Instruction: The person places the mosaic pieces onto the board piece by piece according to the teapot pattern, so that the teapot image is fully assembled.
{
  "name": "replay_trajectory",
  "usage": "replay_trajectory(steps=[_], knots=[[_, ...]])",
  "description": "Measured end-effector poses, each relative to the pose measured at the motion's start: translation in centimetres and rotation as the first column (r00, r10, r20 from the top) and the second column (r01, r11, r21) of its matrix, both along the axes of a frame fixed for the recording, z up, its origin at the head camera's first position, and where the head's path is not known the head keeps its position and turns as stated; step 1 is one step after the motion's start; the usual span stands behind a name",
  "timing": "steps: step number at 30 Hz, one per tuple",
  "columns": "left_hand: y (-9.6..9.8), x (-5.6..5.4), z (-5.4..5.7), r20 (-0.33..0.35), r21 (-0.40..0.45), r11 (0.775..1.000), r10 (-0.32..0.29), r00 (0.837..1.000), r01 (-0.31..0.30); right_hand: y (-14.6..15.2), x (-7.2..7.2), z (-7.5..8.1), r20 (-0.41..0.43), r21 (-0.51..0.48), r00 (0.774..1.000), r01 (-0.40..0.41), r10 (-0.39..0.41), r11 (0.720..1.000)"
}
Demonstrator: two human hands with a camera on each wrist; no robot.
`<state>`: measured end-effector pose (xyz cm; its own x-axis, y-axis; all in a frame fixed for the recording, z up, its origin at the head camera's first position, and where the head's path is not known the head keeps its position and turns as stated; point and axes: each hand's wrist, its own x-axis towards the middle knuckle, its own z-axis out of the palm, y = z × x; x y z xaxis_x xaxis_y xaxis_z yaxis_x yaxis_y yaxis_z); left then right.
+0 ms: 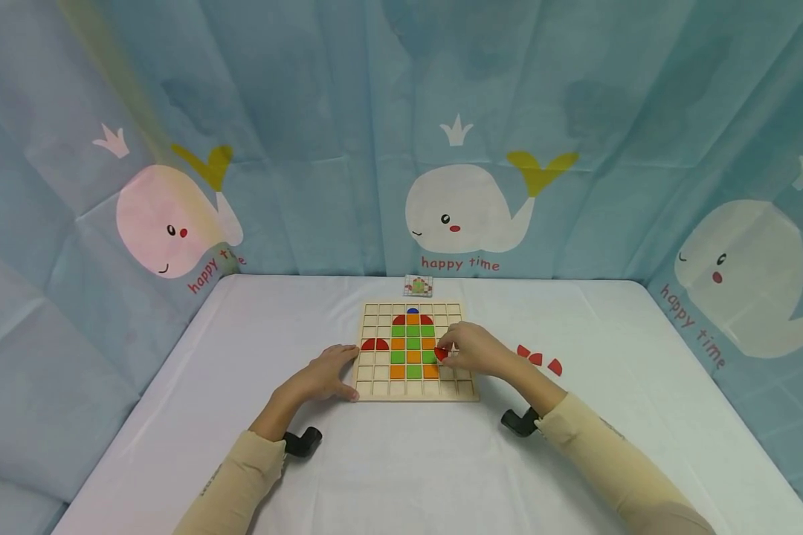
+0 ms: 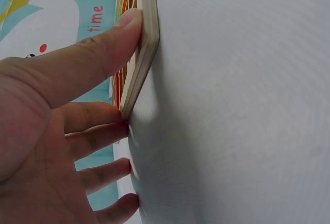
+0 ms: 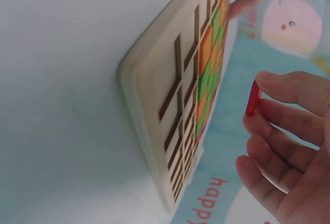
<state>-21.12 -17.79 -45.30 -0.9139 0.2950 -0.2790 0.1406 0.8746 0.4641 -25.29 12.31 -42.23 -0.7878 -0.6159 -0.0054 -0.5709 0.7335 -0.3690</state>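
A wooden grid board lies on the white table with green, orange, red and blue pieces in its cells. The left hand rests at the board's left side, fingers spread. In the left wrist view its thumb lies against the board's edge, and the other fingertips touch the board and the cloth. Over the right part of the board, the right hand pinches a red quarter-circle piece between thumb and fingers. Two red pieces lie side by side in the board's left cells.
To the right of the board lie loose red quarter-circle pieces. A small picture card sits behind the board. Black wrist mounts are on both forearms. A blue whale-print curtain surrounds the table's back and sides.
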Motion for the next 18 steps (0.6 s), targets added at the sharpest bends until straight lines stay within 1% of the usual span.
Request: replay_trajectory(steps=[7,14,18], knots=[[0.0,0.0,0.0,-0.008,-0.004,1.0,-0.007,1.0,0.007,-1.6,-0.5,0.2,-0.008,-0.004,0.999,-0.044,0.044,0.999],[0.0,-0.1,-0.1,-0.005,-0.006,1.0,-0.009,1.0,0.009,-3.1,-0.8,0.2,-0.066,0.01,0.993,-0.099,0.099,0.995],[0.0,-0.1,-0.2,-0.006,-0.008,1.0,-0.012,1.0,0.012,-3.9,-1.0,0.3,-0.066,-0.006,0.991,-0.12,0.12,0.993]])
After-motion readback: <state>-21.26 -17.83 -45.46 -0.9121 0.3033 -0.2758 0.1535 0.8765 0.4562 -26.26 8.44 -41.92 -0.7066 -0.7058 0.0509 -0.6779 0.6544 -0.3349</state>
